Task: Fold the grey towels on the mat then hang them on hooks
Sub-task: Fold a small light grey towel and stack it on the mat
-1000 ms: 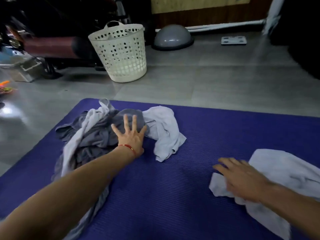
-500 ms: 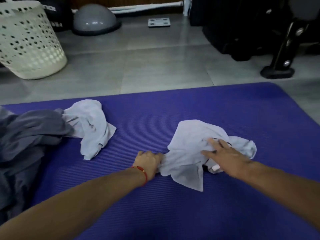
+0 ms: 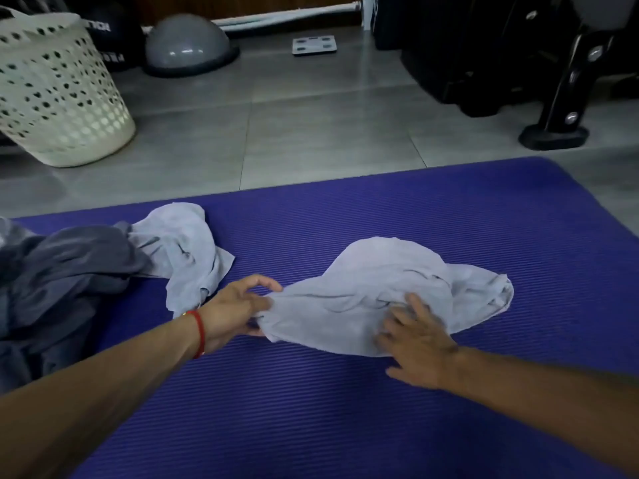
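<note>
Now left hand [image 3: 238, 305] pinches light grey towel [image 3: 380, 288] (crumpled); right hand [image 3: 420, 344] spread flat on it.

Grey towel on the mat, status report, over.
Left hand pinches light grey towel edge; right hand presses it flat. Towel crumpled, unfolded. Towel pile left, clear.

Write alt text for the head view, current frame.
Two hands work a crumpled light grey towel on a purple mat: the left hand pinches its edge, the right hand lies spread on it. More grey towels lie left; a white laundry basket stands behind.
</note>
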Demonstrator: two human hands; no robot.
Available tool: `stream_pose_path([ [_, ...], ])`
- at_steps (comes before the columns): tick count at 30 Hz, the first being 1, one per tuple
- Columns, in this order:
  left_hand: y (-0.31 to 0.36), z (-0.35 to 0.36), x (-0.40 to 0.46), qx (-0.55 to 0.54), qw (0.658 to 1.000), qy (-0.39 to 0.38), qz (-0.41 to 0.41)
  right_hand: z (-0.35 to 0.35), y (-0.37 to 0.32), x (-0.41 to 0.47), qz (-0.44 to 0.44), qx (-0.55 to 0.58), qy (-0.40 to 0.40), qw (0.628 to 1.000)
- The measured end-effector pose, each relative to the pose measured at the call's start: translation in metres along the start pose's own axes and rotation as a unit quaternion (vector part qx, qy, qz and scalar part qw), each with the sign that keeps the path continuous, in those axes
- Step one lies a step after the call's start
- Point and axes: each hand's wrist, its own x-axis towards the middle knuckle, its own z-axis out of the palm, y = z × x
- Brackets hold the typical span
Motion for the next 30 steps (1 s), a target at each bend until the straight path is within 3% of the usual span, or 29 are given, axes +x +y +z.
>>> stream_pose_path([
  [4,-0.016,0.001,-0.006,0.026,1.0,-0.008,-0.01,0.016,0.024,-0.002,-0.017,-0.119,0.009,0.993],
  [6,-0.023,-0.002,-0.008,0.064,0.996,-0.055,0.016,0.021,0.041,-0.007,-0.021,-0.113,0.048,0.992],
  [8,-0.027,-0.007,-0.007,0.181,0.978,-0.077,0.067,0.022,0.049,-0.013,-0.034,-0.069,0.056,0.995],
  [11,-0.031,-0.01,0.001,0.3,0.94,-0.03,0.158,0.024,0.049,-0.02,-0.073,-0.033,0.065,0.995],
  [14,-0.028,-0.011,0.008,0.243,0.952,0.014,0.183,0.02,0.055,-0.025,-0.054,-0.051,0.15,0.986],
  [18,-0.019,-0.01,0.011,0.163,0.969,0.058,0.179,0.019,0.058,-0.041,-0.029,-0.07,0.093,0.993],
  [22,-0.01,-0.011,0.009,0.217,0.949,0.091,0.212,0.03,0.046,-0.045,-0.012,-0.109,0.024,0.994],
  [30,-0.011,-0.026,-0.002,0.225,0.946,0.086,0.216,0.029,0.046,-0.02,-0.014,-0.118,0.094,0.988],
])
